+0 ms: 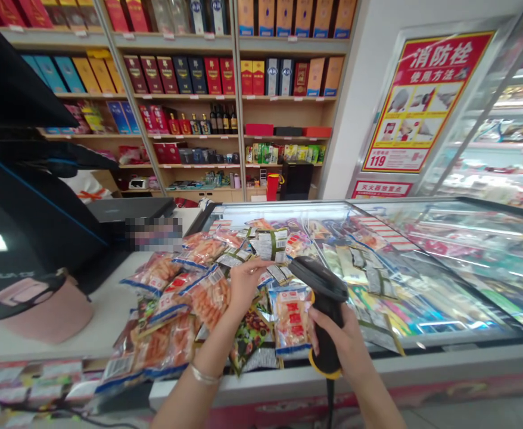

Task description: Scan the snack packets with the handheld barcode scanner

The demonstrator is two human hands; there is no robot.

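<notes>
My right hand point(344, 342) is wrapped round the handle of a black and yellow barcode scanner point(321, 283), whose head points forward and left over the packets. At the lower edge of a green-and-white packet point(268, 244), the fingers of my left hand point(246, 286) are pinched together; the packet's printed back and barcode face me. Below and between my hands lie a clear packet of pale snacks with red lettering point(292, 319) and a dark green packet point(250, 336). Several clear bags of orange-brown snacks point(208, 295) are heaped left of my left wrist.
The heap rests on a glass-topped chest freezer point(440, 286) and spills onto the white counter point(114, 280). A pink bucket-like container point(42, 310) and a black checkout machine point(29, 214) stand at left. Shelves of boxed bottles point(181, 74) line the back wall. A cable hangs from the scanner.
</notes>
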